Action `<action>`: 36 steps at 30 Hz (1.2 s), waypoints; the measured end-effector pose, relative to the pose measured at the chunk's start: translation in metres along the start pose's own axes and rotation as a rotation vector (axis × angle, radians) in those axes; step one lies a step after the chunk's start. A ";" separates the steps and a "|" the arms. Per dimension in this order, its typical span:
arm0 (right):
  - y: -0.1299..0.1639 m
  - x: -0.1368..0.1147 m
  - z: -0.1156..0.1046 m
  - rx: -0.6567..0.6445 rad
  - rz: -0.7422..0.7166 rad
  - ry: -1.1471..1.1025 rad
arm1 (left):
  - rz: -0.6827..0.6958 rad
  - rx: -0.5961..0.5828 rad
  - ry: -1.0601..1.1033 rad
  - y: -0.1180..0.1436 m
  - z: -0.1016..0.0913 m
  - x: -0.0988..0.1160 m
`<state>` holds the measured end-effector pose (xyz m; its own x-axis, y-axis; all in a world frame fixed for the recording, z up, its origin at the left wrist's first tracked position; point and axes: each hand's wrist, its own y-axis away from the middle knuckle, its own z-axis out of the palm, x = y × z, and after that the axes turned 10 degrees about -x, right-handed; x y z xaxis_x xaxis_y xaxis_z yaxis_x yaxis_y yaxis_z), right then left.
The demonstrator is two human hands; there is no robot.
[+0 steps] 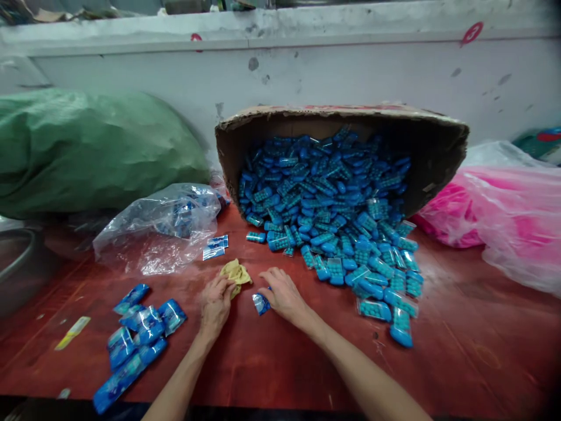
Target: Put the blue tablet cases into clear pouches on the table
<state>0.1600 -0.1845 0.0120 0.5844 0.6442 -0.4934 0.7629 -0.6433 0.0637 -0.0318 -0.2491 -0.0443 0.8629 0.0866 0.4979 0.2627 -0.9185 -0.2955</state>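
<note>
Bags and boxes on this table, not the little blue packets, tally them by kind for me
Cardboard box, tipped on its side: 1
Green sack: 1
Clear plastic bag: 1
Pink plastic bag: 1
Total: 4

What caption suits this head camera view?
Two bare hands, left on crumpled yellow cloth, right holding small blue packet, beside tipped cardboard box.

The metal basin (15,263) is cut off by the left edge, its contents unseen.
</note>
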 end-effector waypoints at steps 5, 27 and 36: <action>-0.015 -0.002 0.000 0.014 0.013 -0.037 | -0.023 0.125 0.034 0.008 -0.016 0.016; 0.042 -0.007 0.034 0.083 0.268 -1.143 | -0.952 -0.097 1.239 0.052 0.016 0.113; 0.048 -0.006 0.055 0.395 0.427 -1.269 | -0.927 -0.130 1.321 0.048 0.022 0.126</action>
<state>0.1778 -0.2414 -0.0295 -0.0594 -0.3027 -0.9512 0.3398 -0.9022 0.2658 0.0987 -0.2740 -0.0140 -0.5348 0.2886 0.7941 0.3593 -0.7729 0.5229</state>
